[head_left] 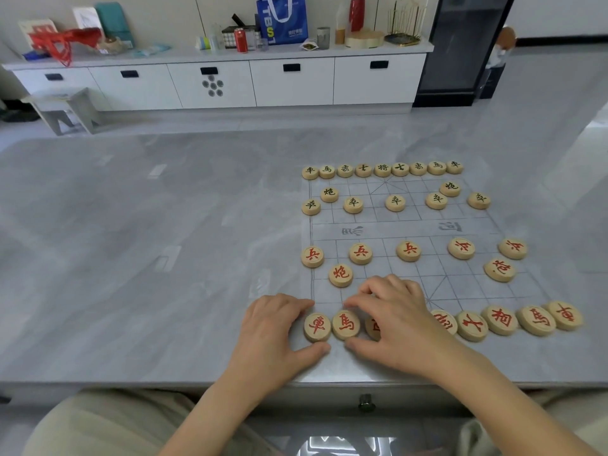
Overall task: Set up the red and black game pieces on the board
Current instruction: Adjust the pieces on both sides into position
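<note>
A translucent grid board lies on the right half of the grey table. Black-lettered wooden discs line its far side. Red soldiers and two red cannons stand on the near half. My left hand pinches the red chariot disc at the near left corner between thumb and forefinger. My right hand pinches the red horse disc beside it and hides part of the near row. Several more red discs continue that row to the right.
The table's near edge with a drawer knob runs just below my wrists. A white sideboard with clutter stands against the far wall, with a grey stool at left and a black cabinet at right.
</note>
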A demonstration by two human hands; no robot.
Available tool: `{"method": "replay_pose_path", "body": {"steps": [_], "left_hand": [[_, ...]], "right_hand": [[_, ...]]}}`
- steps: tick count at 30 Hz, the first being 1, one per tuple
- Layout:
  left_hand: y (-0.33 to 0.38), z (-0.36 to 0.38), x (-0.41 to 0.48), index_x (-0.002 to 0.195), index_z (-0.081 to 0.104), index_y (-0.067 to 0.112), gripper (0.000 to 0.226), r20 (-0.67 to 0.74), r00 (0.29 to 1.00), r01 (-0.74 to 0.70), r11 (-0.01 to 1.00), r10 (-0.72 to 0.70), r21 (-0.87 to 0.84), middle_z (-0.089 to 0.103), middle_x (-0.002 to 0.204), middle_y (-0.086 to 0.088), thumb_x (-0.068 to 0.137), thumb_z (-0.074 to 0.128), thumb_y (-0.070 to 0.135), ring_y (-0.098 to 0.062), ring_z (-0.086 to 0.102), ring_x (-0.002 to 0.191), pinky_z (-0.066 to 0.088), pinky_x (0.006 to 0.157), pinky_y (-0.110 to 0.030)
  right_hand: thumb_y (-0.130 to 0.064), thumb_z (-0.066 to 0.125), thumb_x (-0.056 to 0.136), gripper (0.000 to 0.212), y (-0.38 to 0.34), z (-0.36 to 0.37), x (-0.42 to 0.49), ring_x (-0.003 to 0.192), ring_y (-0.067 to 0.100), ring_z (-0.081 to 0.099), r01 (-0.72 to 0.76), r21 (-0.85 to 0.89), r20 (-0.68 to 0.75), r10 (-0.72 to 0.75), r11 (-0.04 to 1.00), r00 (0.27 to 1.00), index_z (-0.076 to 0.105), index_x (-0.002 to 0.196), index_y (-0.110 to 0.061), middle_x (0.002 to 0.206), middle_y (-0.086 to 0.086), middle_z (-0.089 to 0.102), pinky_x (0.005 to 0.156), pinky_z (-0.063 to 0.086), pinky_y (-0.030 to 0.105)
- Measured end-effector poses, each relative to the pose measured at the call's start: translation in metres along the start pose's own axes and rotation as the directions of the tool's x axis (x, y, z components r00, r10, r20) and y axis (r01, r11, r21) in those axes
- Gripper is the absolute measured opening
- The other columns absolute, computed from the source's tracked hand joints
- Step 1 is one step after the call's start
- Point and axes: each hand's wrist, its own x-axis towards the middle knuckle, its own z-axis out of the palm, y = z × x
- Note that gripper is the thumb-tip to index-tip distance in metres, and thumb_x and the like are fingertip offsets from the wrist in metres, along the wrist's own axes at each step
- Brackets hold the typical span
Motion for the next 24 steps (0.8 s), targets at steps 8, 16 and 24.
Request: {"method": "replay_pose_path", "body": {"steps": [8,16,24], "left_hand": [[0.000,0.001,-0.001,0.098,0.066,0.034,0.043,-0.052,0.998,0.043,0.999,-0.044,-0.008,0.054,0.091,0.021,0.067,0.060,0.062,-0.002,0.048,0.088,0.039,0.081,-0.020],[0.000,0.001,0.001,0.099,0.063,0.036,0.047,-0.050,0.997,0.063,0.998,-0.063,-0.001,0.053,0.093,0.022,0.064,0.058,0.067,-0.002,0.047,0.089,0.041,0.081,-0.023],[0.024,0.006,0.008,0.116,0.059,0.035,0.071,-0.017,1.000,0.014,1.000,-0.014,-0.016,0.048,0.119,0.019,0.058,0.054,0.074,-0.004,0.039,0.115,0.027,0.098,-0.023]], "right_hand": [[-0.069,0.031,0.067,0.059,-0.001,0.009,-0.002,0.103,0.006,0.031,-0.045,0.018,-0.093,0.046,0.999,0.995,0.056,0.108,-0.035,0.102,-0.018,0.035,0.086,0.017,0.027],[-0.072,0.032,0.065,0.065,0.000,0.009,-0.003,0.108,0.007,0.032,-0.058,0.003,-0.053,0.058,0.998,0.997,0.053,0.116,-0.036,0.105,-0.018,0.034,0.091,0.022,0.028],[-0.079,0.034,0.057,0.080,0.041,-0.014,-0.025,0.107,-0.002,0.023,-0.147,0.023,-0.015,0.147,0.989,0.989,0.044,0.127,-0.043,0.111,-0.024,0.030,0.091,0.012,0.023]]}}
